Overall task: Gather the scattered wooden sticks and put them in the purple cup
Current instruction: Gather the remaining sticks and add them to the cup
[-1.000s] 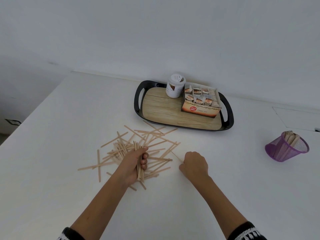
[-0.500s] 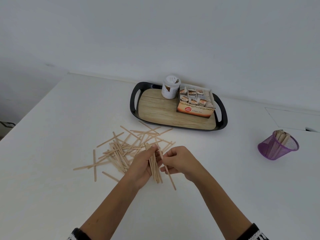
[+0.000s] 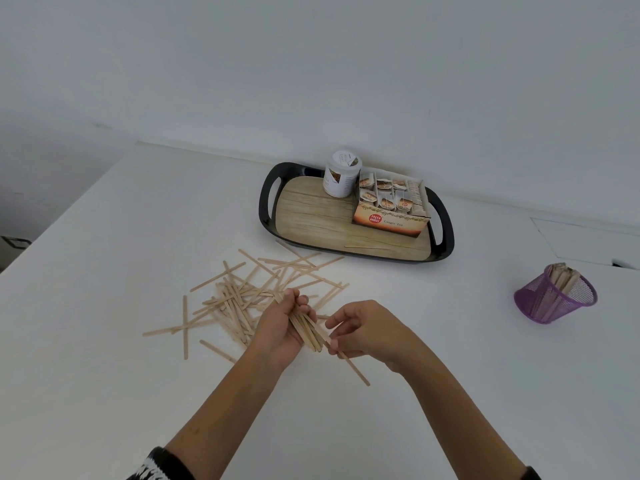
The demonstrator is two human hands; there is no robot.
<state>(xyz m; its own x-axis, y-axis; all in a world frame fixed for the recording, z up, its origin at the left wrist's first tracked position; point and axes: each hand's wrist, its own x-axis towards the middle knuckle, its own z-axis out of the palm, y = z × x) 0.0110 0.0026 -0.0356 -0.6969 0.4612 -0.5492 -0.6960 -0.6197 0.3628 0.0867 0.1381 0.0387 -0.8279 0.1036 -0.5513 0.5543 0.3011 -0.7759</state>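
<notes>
Several pale wooden sticks [image 3: 242,289] lie scattered on the white table left of centre. My left hand [image 3: 282,329] is closed around a bundle of sticks [image 3: 308,330], held just above the table at the pile's right edge. My right hand [image 3: 367,329] is beside it, pinching one stick [image 3: 353,367] whose free end points down and right. The purple mesh cup [image 3: 554,301] stands far to the right, tilted, with several sticks inside it.
A black tray [image 3: 268,202] with a wood-look floor sits at the back, carrying a white jar [image 3: 341,173], an open tea box [image 3: 389,207] and one loose stick [image 3: 367,246]. The table's left edge runs diagonally at the left.
My left hand lifted a bundle out of the pile and shifted right. My right hand picked one stick off the table and brought it next to the bundle.
</notes>
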